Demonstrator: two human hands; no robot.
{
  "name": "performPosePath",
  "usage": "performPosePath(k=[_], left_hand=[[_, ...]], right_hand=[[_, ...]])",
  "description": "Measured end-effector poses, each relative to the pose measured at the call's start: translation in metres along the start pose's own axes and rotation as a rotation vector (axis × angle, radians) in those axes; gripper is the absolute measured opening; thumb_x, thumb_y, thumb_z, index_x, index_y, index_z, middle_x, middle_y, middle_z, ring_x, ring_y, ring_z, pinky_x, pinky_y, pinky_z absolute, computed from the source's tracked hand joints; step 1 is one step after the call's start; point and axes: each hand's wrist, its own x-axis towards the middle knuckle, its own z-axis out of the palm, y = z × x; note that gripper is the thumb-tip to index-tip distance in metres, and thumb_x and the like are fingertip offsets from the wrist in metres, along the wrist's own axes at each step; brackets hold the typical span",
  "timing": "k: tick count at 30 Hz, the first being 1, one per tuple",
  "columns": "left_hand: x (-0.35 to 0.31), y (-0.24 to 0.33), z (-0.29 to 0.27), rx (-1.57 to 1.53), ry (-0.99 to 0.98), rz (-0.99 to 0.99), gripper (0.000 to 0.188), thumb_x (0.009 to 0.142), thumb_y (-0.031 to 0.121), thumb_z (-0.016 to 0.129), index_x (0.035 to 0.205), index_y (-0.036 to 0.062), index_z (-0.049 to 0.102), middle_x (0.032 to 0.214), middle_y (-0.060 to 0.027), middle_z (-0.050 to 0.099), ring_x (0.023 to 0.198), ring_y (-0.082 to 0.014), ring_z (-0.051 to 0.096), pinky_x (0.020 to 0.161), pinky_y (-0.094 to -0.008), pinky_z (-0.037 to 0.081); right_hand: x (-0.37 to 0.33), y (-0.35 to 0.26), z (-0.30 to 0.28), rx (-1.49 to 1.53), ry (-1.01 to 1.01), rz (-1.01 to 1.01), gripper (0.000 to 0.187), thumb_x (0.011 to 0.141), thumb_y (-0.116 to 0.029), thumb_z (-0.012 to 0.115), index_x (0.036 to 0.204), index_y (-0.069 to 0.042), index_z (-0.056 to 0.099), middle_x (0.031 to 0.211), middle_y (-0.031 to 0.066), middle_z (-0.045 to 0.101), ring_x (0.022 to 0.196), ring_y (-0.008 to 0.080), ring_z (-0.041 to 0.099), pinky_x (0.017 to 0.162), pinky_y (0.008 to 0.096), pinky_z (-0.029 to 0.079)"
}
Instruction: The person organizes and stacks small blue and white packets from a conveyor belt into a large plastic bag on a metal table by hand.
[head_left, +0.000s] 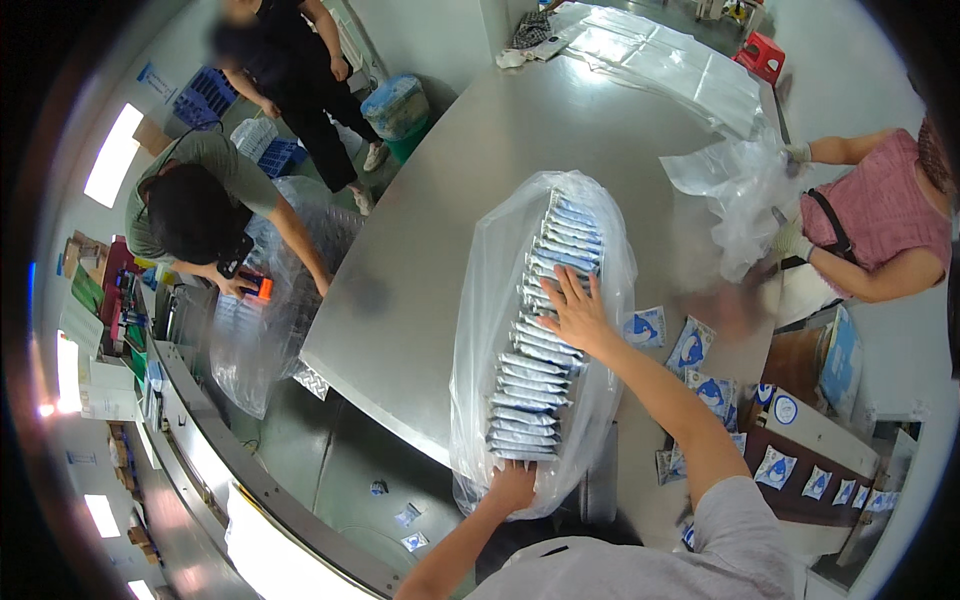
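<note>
A clear plastic bag lies lengthwise at the table's near edge, with a long row of small white-and-blue packets on edge inside it. My right hand rests on the upper part of the row, fingers spread flat across the packets' right side. At the near end, my left hand reaches against the last packet with its fingers stretched forward, the tips partly hidden. Whether the bag's film covers either hand is hard to tell.
Loose packets lie right of the bag, beside a conveyor carrying more packets. Across the steel table, a gloved co-worker handles a clear bag. Flat plastic bags lie at the far end. Another person bends over a filled bag at left.
</note>
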Motion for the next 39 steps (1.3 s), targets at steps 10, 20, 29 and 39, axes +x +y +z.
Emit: performPosePath(k=[10, 20, 29, 39], left_hand=[[-0.001, -0.002, -0.005, 0.006, -0.032, 0.033, 0.069, 0.075, 0.032, 0.065, 0.132, 0.0027, 0.040, 0.131, -0.0257, 0.044, 0.123, -0.0440, 0.040, 0.089, -0.0671, 0.039], [0.022, -0.024, 0.031, 0.040, 0.001, 0.136, 0.080, 0.076, 0.043, 0.063, 0.139, 0.0023, 0.033, 0.137, -0.0290, 0.036, 0.125, -0.0477, 0.035, 0.090, -0.0620, 0.041], [0.042, -0.034, 0.043, 0.235, 0.061, 0.157, 0.080, 0.075, 0.033, 0.065, 0.139, 0.0011, 0.029, 0.133, -0.0307, 0.038, 0.121, -0.0503, 0.036, 0.086, -0.0587, 0.046], [-0.045, 0.144, -0.033, -0.661, 0.510, -0.058, 0.016, 0.076, 0.007, 0.055, 0.091, -0.0008, 0.056, 0.087, -0.0178, 0.057, 0.085, -0.0328, 0.058, 0.073, -0.0441, 0.047]], right_hand=[[0.047, 0.055, 0.014, -0.110, -0.080, 0.226, 0.074, 0.090, -0.054, 0.042, 0.145, -0.009, 0.022, 0.153, 0.0155, 0.011, 0.139, 0.0317, 0.019, 0.111, 0.0496, 0.018], [-0.037, 0.162, -0.200, 0.698, -0.244, 0.199, 0.054, 0.088, -0.042, 0.057, 0.127, -0.007, 0.050, 0.119, 0.0152, 0.058, 0.109, 0.0250, 0.054, 0.094, 0.0355, 0.042], [-0.343, 0.240, -0.142, 0.716, -1.012, 0.437, 0.062, 0.069, -0.038, 0.076, 0.115, -0.001, 0.056, 0.103, 0.0145, 0.065, 0.095, 0.0239, 0.061, 0.080, 0.0362, 0.048], [-0.393, 0.137, -0.099, 0.410, -0.756, 0.313, 0.081, 0.047, -0.060, 0.080, 0.095, 0.003, 0.060, 0.092, 0.0197, 0.064, 0.092, 0.0360, 0.061, 0.079, 0.0428, 0.048]])
